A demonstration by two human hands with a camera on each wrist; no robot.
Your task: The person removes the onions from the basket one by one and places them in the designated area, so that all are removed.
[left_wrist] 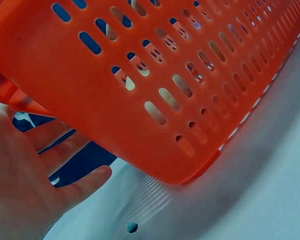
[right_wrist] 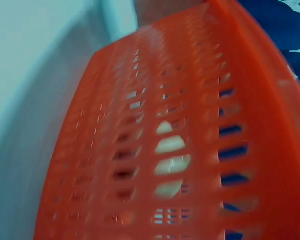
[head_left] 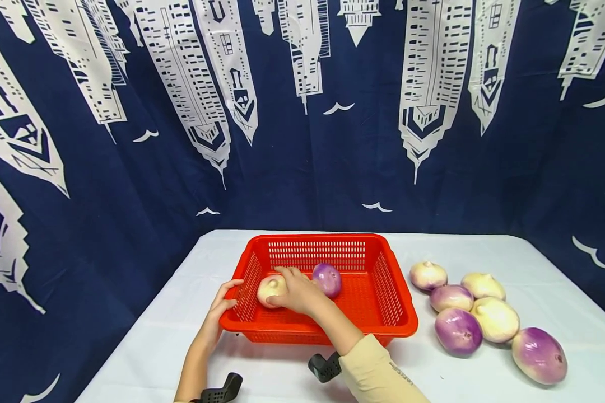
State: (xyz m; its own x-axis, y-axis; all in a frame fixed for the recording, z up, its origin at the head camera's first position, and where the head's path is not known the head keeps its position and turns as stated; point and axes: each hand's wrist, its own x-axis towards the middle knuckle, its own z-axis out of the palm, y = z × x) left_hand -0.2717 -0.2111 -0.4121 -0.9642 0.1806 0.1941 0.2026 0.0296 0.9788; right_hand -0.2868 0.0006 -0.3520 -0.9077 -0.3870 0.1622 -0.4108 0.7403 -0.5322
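A red plastic basket [head_left: 403, 313] with slotted walls stands on the white table. My left hand [head_left: 217, 313] is at its left rim, and the left wrist view shows several straight, spread fingers [left_wrist: 85, 182] beside the wall. My right hand [head_left: 299, 291] reaches inside the basket and grips a cream turnip [head_left: 268, 288] at the left end, thumb at the near side and fingers over the top. A purple turnip [head_left: 327, 280] lies just past this hand; a cream patch between them is mostly hidden. Through the slots in the right wrist view, a cream turnip [right_wrist: 171, 165] shows.
Right of the basket lie several more turnips, among them a purple one [head_left: 459, 331], a cream one [head_left: 496, 319] and a larger purple one [head_left: 539, 356] nearest the front. A dark blue curtain [head_left: 302, 184] with white buildings hangs behind the table [head_left: 464, 386].
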